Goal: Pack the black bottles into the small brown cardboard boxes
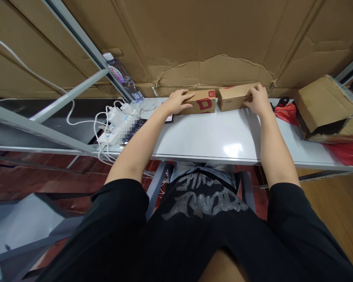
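Two small brown cardboard boxes lie end to end along the back of the white table, a narrow gap between them. My left hand [178, 102] is over the left end of the left cardboard box [205, 102], which has red print; its fingers lie on top and the thumb is against the front face. The far end of the right cardboard box [232, 98] is gripped by my right hand [257, 98], fingers bent over the top edge and thumb at the front. That box is turned slightly, its right end farther back. A phone-like edge [169, 118] shows beside my left wrist, mostly hidden.
On the left are a clear water bottle [124, 78], a power strip [108, 137] with tangled white cables and a partly blurred dark device [136, 131]. An open carton [326, 107], red plastic [287, 112] and a black item [283, 102] sit on the right. Cardboard sheeting [208, 35] stands behind.
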Available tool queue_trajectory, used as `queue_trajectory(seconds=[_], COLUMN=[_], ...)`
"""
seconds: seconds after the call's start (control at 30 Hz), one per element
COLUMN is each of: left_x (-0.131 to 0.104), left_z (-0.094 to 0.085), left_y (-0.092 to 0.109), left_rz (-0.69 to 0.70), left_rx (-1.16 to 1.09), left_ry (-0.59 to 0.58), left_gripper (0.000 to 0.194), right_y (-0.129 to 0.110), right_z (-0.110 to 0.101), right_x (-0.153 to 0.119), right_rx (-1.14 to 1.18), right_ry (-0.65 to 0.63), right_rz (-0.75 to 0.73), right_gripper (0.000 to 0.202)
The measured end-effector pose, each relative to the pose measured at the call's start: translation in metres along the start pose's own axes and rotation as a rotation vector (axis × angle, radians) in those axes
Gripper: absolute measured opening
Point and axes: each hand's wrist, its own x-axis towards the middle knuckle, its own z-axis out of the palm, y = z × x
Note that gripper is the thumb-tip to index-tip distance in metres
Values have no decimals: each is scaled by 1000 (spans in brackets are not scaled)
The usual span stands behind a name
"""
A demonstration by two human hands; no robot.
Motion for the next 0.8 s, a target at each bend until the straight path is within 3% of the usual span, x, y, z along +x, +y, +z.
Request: queue_trajectory(seconds=[0.17, 0.3, 0.5, 0.8], left_x=[24, 41, 48, 82], left_z=[12, 14, 5, 3], left_y=[-6, -9, -2, -4], left_rz=[-12, -12, 44, 68], left_rx=[-9, -45, -30, -2], left_ry=[90, 129, 75, -11], left_gripper=[93, 91, 88, 89], right_y=[23, 23, -5, -54], right_z=[-6, -18, -25, -5], right_x=[3, -2, -7, -16], right_rx=[244, 286, 332, 502], right_ry=[11, -47, -72, -66], right_rz=[-90, -151, -187, -207], right_gripper=[47, 49, 49, 38])
